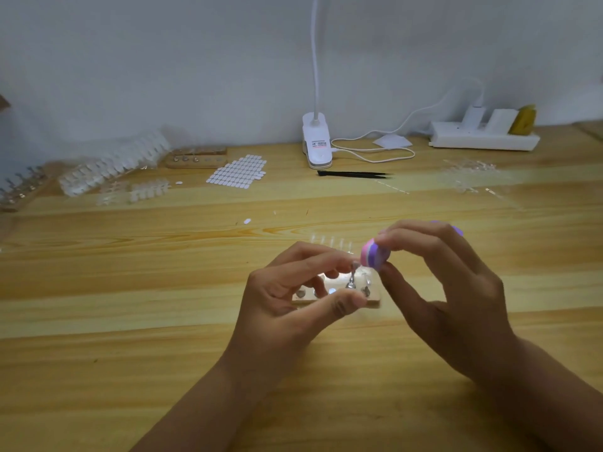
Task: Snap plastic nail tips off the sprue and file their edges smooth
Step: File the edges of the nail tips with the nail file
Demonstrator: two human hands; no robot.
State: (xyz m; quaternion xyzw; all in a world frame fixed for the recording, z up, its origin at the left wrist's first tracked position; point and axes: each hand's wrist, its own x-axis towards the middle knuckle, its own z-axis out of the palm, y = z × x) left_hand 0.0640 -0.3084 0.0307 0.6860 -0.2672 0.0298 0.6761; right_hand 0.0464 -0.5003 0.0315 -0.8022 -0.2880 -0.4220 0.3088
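My left hand (293, 288) pinches a small clear nail tip (355, 264) between fingertips, above a wooden holder block (372, 300) with metal stands. My right hand (440, 282) grips a pink and purple nail file (375, 254), whose end touches the nail tip. The file's far end (456, 229) pokes out behind my fingers. A clear sprue strip (332, 242) lies on the table just behind my hands. The nail tip is small and blurred.
The wooden table (130, 321) holds stacks of clear nail sprues (111, 168) at the back left, a sheet of white adhesive tabs (238, 172), another wooden holder (195, 157), black tweezers (354, 174), a clip lamp (317, 141), a power strip (483, 138) and clear sprue pieces (473, 176).
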